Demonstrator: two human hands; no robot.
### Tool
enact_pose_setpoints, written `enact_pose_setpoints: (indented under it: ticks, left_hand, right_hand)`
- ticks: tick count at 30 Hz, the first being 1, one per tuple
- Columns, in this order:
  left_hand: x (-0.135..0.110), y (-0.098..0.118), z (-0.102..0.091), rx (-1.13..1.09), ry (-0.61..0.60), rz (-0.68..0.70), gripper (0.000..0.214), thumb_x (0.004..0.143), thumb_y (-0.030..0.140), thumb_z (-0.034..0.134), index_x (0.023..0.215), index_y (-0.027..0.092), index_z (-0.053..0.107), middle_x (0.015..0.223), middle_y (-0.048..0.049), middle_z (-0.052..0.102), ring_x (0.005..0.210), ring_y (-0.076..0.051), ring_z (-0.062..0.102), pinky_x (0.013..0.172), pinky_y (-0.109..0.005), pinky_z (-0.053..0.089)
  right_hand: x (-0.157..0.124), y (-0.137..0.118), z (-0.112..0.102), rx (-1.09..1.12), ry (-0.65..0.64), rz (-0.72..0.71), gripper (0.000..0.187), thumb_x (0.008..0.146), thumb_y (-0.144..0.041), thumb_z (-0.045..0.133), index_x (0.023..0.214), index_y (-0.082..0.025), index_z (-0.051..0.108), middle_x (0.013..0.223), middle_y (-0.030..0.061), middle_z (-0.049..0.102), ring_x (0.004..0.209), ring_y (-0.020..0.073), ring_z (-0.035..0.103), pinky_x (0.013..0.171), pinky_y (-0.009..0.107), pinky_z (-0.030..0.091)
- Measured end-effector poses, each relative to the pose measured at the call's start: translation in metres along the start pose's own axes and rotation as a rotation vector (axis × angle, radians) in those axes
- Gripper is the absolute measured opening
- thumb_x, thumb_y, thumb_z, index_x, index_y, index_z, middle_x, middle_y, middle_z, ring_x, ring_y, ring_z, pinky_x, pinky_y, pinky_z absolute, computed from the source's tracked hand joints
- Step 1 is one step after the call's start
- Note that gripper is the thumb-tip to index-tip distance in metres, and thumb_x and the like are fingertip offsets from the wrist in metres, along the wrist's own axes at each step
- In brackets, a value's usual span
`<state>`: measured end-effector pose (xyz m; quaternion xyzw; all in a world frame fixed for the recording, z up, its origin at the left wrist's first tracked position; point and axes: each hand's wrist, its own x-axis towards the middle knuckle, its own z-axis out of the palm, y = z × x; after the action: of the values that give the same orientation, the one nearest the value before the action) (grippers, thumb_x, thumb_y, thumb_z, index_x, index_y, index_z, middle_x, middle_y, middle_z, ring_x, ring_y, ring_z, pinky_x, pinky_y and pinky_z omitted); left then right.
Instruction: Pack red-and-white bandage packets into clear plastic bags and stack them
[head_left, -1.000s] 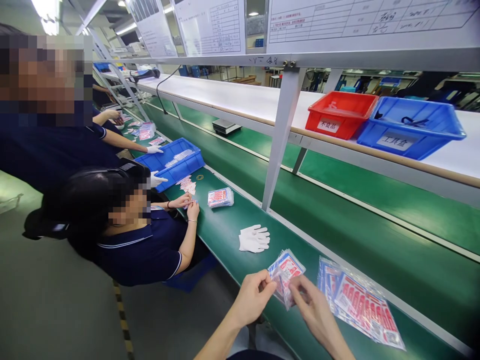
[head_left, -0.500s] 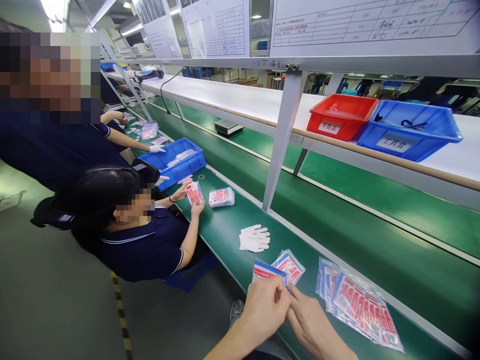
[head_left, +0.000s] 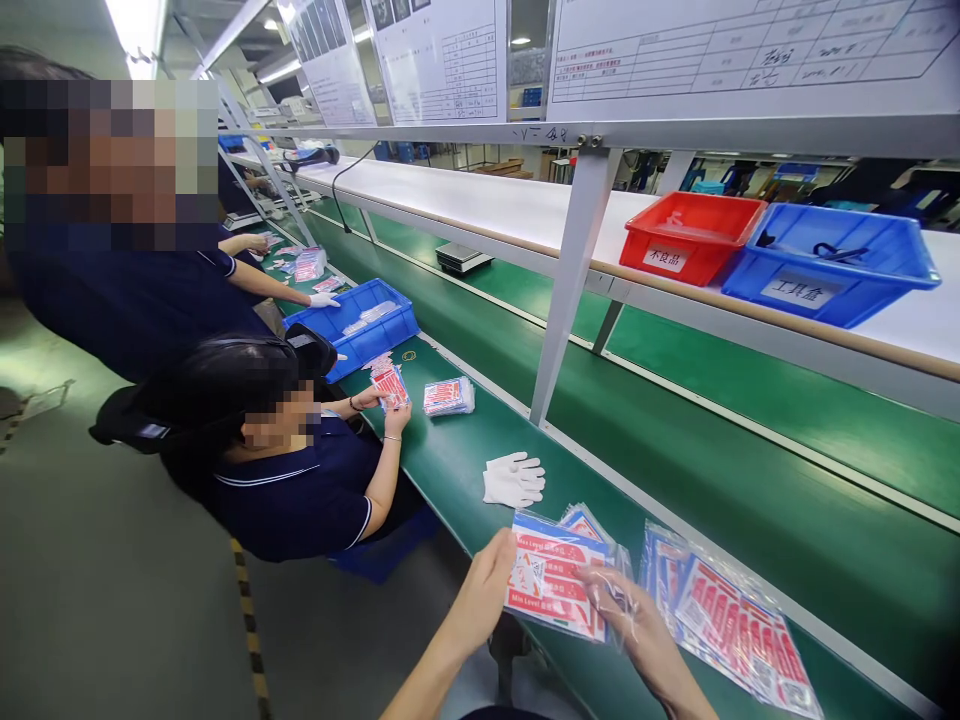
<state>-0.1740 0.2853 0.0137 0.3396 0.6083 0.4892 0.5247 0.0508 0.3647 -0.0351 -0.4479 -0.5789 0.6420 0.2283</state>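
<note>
Between my hands is a clear plastic bag holding a red, white and blue printed card [head_left: 551, 585], its printed face toward me. My left hand [head_left: 480, 592] pinches the left edge. The right hand [head_left: 636, 622] grips the other side, its fingers partly behind the loose clear plastic. Just behind the bag, a small stack of similar bagged cards [head_left: 585, 519] is partly hidden. To the right lies a fanned pile of bagged cards [head_left: 739, 620]. A white glove [head_left: 514, 480] rests flat on the green bench [head_left: 450, 455].
A red bin [head_left: 686, 235] and a blue bin [head_left: 829, 265] stand on the shelf [head_left: 517, 215], above right. To the left, a seated co-worker [head_left: 300, 490] holds a card beside another stack [head_left: 446, 396]. A blue crate [head_left: 375, 318] sits farther along, near a standing co-worker [head_left: 135, 300].
My hands have moved apart from being close together, and the bagged card now faces me, spread between them. The view has shifted slightly. The seated co-worker's card has tilted.
</note>
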Motion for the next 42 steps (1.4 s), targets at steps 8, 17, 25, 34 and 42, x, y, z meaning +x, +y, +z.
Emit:
enact_pose_setpoints:
  ticks: [8,17,25,34,42]
  left_hand:
    - [-0.024,0.037,0.019,0.271,-0.043,0.004,0.043,0.102,0.055,0.036,0.094,0.021,0.061,0.075,-0.0016,0.066,0.065,-0.017,0.056,0.061,-0.026,0.046]
    - [-0.017,0.054,0.003,0.243,-0.15,-0.005,0.04,0.101,0.049,0.043,0.105,0.018,0.068,0.077,-0.0014,0.069,0.06,-0.015,0.059,0.052,-0.023,0.049]
    - [0.005,0.002,-0.016,-0.242,-0.313,-0.232,0.045,0.083,0.038,0.079,0.118,0.01,0.073,0.108,-0.0158,0.077,0.097,-0.029,0.073,0.089,-0.038,0.055]
    - [0.019,-0.108,0.016,-0.806,-0.265,-0.313,0.049,0.081,0.041,0.081,0.118,0.011,0.071,0.106,-0.0159,0.079,0.084,-0.024,0.077,0.065,-0.03,0.064]
    - [0.036,-0.116,0.035,-0.843,-0.23,-0.367,0.045,0.076,0.036,0.087,0.107,0.007,0.072,0.096,-0.0144,0.08,0.078,-0.024,0.077,0.058,-0.029,0.064]
  right_hand:
    - [0.009,0.051,0.032,0.442,-0.086,0.056,0.047,0.072,-0.066,0.075,0.095,-0.026,0.071,0.099,0.0074,0.076,0.085,0.0285,0.072,0.072,0.038,0.058]
    - [0.01,0.046,0.04,0.429,-0.065,-0.006,0.047,0.07,-0.066,0.078,0.087,-0.023,0.071,0.085,0.0037,0.072,0.075,0.0226,0.067,0.065,0.031,0.053]
    - [0.005,-0.014,0.035,0.123,-0.072,0.008,0.042,0.088,-0.061,0.063,0.084,-0.019,0.069,0.083,0.0041,0.073,0.075,0.022,0.066,0.07,0.032,0.052]
    - [0.005,-0.07,0.021,-0.267,-0.015,-0.175,0.041,0.094,-0.055,0.055,0.081,-0.023,0.078,0.134,0.0099,0.064,0.116,0.0277,0.061,0.099,0.037,0.05]
    - [-0.006,0.031,-0.07,0.053,0.628,0.096,0.052,0.08,-0.069,0.065,0.095,-0.02,0.071,0.06,-0.003,0.059,0.046,0.0118,0.046,0.042,0.025,0.039]
